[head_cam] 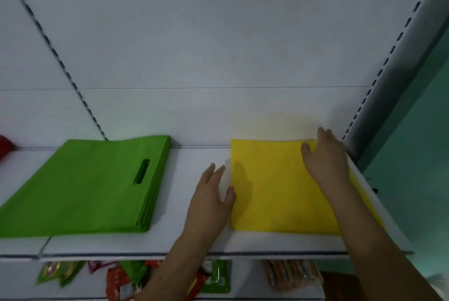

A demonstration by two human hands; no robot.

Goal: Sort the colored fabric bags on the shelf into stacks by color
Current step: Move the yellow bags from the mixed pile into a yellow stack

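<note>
A stack of green fabric bags (80,186) with a cut-out handle lies on the left part of the white shelf (194,244). Flat on the right part of the shelf lie the yellow fabric bags (272,184). My left hand (211,193) rests with straight fingers on the shelf against the yellow bags' left edge, thumb touching them. Over at the far right corner of the yellow bags, my right hand (325,154) lies flat with its fingers straight. A red fabric item (6,146) shows at the far left edge.
The shelf's white back panel (218,45) rises behind the bags, with slotted uprights (379,74) at right and left. Packaged goods (126,278) hang on the level below. A teal wall (418,154) is at the right.
</note>
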